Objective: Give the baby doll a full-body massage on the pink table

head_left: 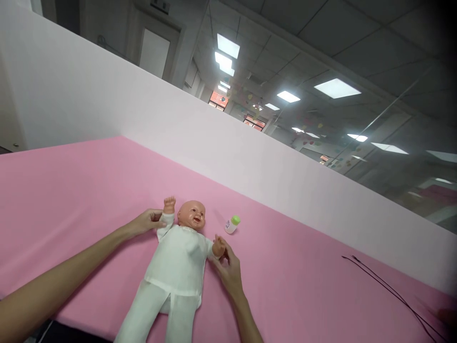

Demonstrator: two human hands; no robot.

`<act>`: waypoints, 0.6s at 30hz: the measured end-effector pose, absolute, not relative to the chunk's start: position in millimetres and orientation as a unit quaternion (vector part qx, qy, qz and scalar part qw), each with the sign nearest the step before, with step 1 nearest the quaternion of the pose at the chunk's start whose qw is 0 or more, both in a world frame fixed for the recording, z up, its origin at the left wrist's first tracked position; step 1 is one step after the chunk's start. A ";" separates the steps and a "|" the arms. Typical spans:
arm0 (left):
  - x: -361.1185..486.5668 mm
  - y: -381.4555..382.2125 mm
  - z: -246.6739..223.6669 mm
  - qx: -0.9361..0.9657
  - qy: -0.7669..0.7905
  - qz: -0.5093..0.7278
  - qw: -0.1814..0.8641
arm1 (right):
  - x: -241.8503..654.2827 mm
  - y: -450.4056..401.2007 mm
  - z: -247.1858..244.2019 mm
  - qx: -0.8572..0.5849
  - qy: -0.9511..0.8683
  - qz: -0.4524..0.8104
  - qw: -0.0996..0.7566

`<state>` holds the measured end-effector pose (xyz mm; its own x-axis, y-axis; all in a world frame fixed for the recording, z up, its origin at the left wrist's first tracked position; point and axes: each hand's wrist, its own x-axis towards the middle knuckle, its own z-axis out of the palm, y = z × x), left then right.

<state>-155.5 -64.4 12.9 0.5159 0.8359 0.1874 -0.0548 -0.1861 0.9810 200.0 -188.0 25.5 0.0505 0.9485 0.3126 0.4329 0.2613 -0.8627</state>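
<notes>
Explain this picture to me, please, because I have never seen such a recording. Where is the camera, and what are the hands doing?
There is no machine here, only a person with bare hands. The single picture comes from a camera worn on the head, looking forward and down. The left hand and right hand each hold one arm of a doll dressed in white. It lies face up on a pink surface. Near its head is a small green-capped bottle; farther right are thin black cords.
</notes>
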 end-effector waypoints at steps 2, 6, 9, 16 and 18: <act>-141.9 -67.3 9.5 0.644 0.357 0.428 0.524 | 190.0 -171.8 27.4 -0.576 -0.587 0.266 0.503; -126.1 -72.3 5.2 0.645 0.458 0.444 0.421 | 175.1 -142.8 25.5 -0.642 -0.520 0.282 0.489; -132.3 -71.4 10.2 0.648 0.433 0.421 0.464 | 176.8 -136.4 20.3 -0.635 -0.527 0.322 0.464; -169.7 -64.7 25.8 0.674 0.248 0.318 0.618 | 201.4 -151.2 25.9 -0.509 -0.579 0.442 0.459; -174.5 -65.2 24.9 0.715 0.204 0.265 0.614 | 207.2 -154.8 27.5 -0.484 -0.628 0.443 0.418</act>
<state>-174.5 -65.2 24.9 0.7763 0.6172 0.1279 -0.0329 -0.1628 0.9861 207.2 -154.8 27.5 -0.1819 0.9786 0.0964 0.2375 0.1389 -0.9614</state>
